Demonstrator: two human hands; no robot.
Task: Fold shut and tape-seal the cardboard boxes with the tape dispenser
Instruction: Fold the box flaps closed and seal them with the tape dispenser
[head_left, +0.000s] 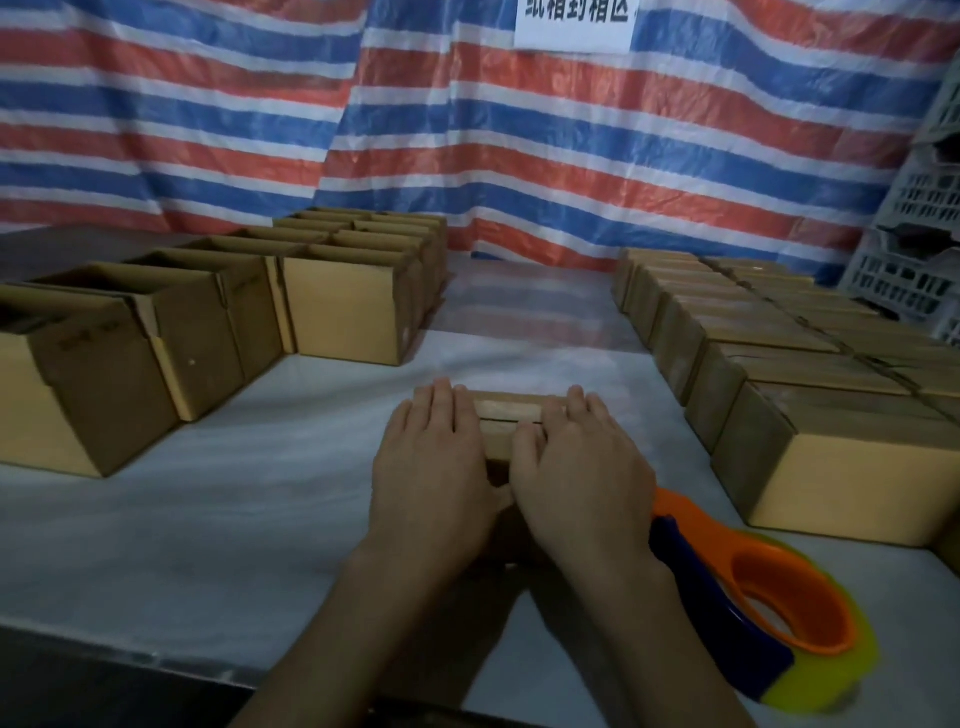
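Fingers (441, 410) of our left hand (434, 467) and right hand (582, 467) press straight on the box (511, 410) flaps, gripping nothing; the tape dispenser (753, 597) lies just beside our right hand.

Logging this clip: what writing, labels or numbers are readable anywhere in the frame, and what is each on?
"纸箱封箱区": probable reading only, since the frame edge cuts off the character tops; on the white paper sign hung on the striped tarp.
Dark marks on the nearest open box, left: too blurred to read.
Tape dispenser: no text visible.
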